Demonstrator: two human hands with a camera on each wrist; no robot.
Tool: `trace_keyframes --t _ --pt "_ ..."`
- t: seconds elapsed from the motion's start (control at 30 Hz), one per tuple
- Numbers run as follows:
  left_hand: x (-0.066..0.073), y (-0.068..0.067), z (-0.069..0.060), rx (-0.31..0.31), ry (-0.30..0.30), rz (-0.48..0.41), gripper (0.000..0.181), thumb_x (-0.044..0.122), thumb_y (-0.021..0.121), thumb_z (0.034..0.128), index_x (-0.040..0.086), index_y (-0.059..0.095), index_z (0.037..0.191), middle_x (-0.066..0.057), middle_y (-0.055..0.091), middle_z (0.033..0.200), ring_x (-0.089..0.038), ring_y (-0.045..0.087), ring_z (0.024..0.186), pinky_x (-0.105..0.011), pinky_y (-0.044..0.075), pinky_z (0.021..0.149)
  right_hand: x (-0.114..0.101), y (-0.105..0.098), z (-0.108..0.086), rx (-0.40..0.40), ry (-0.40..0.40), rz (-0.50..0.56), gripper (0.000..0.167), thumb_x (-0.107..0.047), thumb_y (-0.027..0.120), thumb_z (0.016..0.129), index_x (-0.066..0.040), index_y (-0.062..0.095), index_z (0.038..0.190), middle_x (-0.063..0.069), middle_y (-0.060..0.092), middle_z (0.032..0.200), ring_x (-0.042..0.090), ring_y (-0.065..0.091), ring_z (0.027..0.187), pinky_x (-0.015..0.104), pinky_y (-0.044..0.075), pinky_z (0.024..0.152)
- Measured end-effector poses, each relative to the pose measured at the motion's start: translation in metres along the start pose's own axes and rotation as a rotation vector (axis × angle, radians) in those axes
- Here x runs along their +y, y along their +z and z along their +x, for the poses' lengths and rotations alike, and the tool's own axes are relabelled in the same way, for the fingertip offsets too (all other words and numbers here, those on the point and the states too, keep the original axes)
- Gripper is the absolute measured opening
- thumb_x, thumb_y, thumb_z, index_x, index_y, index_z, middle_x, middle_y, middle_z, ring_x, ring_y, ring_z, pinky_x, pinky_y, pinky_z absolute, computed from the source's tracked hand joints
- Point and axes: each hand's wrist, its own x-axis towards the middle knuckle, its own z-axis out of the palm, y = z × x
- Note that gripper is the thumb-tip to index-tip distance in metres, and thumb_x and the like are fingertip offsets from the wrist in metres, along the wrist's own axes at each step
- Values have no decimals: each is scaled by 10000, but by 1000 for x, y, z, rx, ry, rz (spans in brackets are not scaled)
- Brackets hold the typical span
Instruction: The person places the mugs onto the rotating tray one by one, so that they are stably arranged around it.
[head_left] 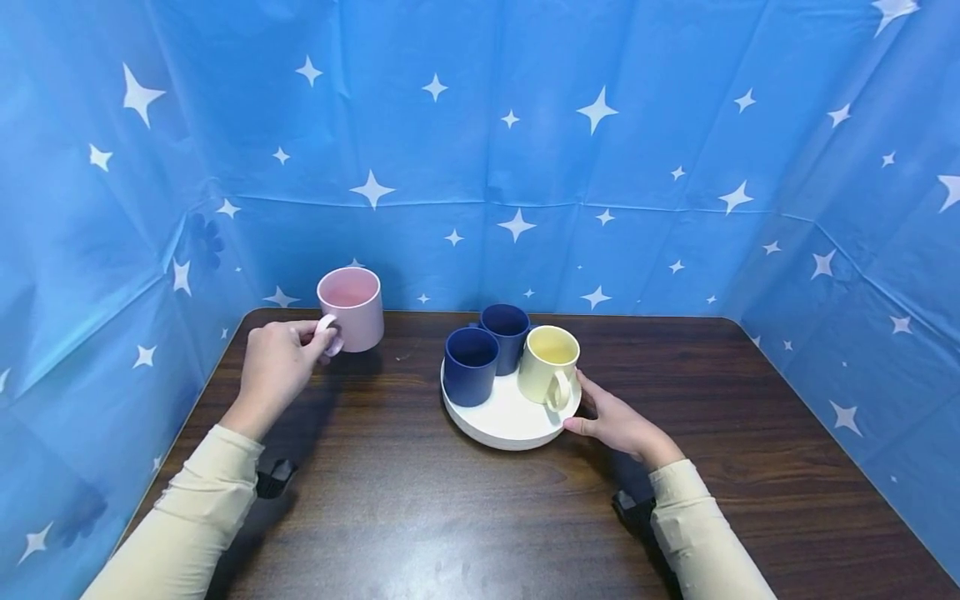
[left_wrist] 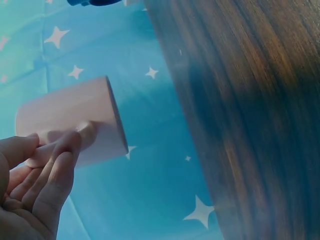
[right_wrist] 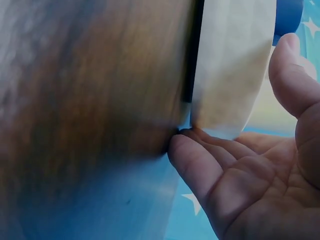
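My left hand [head_left: 279,367] pinches the handle of a pink mug [head_left: 360,325] between thumb and fingers. That mug is upright, held above the table's back left part; the left wrist view shows its side [left_wrist: 65,112]. At the middle of the table is a round white tray [head_left: 502,429] with a raised rim. On it stand two dark blue mugs, one in front [head_left: 471,379] and one behind [head_left: 506,329], beside a yellow mug [head_left: 542,367] whose handle faces me. My right hand [head_left: 618,425] holds the tray's right edge, fingers and thumb spread along it.
The dark wooden table [head_left: 420,517] ends at the back against a blue curtain [head_left: 480,133] with white stars. More of that curtain runs down both sides. A black wrist strap [head_left: 276,479] shows at the left sleeve, another [head_left: 633,508] at the right.
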Motion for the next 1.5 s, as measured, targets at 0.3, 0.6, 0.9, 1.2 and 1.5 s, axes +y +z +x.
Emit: trace_keyframes --t 0.3,0.6,0.9,1.2,1.5 --pt "6 -6 -3 -5 17 -5 221 187 706 976 -9 792 1034 -126 744 737 -159 394 485 -304 252 418 2 -3 -1 24 14 99 802 -209 668 1000 25 164 1577 254 142 1659 432 223 1503 576 304 1157" --pt "10 -8 -4 8 71 20 181 154 744 943 -6 796 1011 -108 726 698 -159 353 481 -310 243 433 5 -4 2 48 26 140 717 -217 646 1015 51 191 1501 349 286 1571 432 329 1460 565 357 1127" --pt "19 -12 -5 -7 125 25 169 157 758 931 1 798 984 -65 673 643 -148 354 486 -301 248 438 1 -6 6 51 50 121 883 -263 629 1024 -14 22 1615 343 184 1612 468 286 1466 609 391 1083" --pt "28 -14 -10 1 216 33 120 169 753 935 62 808 940 16 631 603 -82 326 473 -287 245 439 0 -4 6 51 65 85 705 -259 559 1060 36 199 1591 345 362 1533 459 482 1337 582 511 964" --pt "40 -18 -18 -22 224 -3 94 166 759 930 88 809 945 51 607 582 -47 282 466 -271 218 423 -1 -4 5 80 104 129 668 -293 543 1066 28 243 1569 335 312 1562 487 420 1384 586 480 998"
